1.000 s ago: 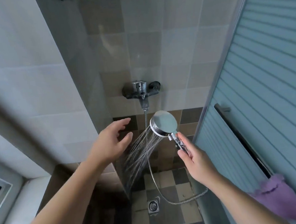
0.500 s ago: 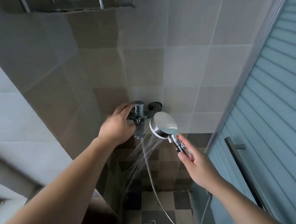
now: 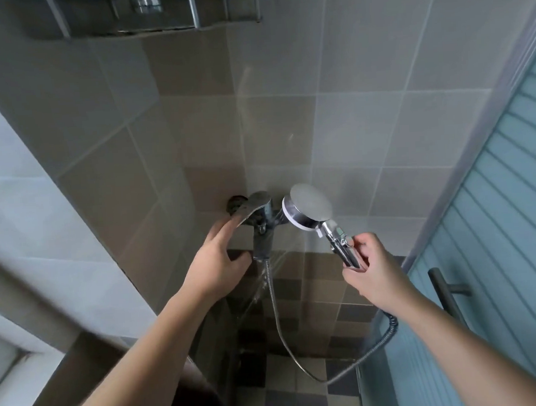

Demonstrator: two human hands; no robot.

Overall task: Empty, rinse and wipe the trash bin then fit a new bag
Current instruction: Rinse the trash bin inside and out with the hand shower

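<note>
Now my left hand has reached the tap lever, straight fingers pressing beneath it, and the spray has thinned to a trickle. My right hand grips the shower head handle. Rinsing looks over; the bin is out of view.

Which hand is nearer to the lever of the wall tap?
The left. The left hand touches the tap lever from below with its fingertips. The right hand is apart from it, off to the right, gripping the handle of the shower head.
</note>
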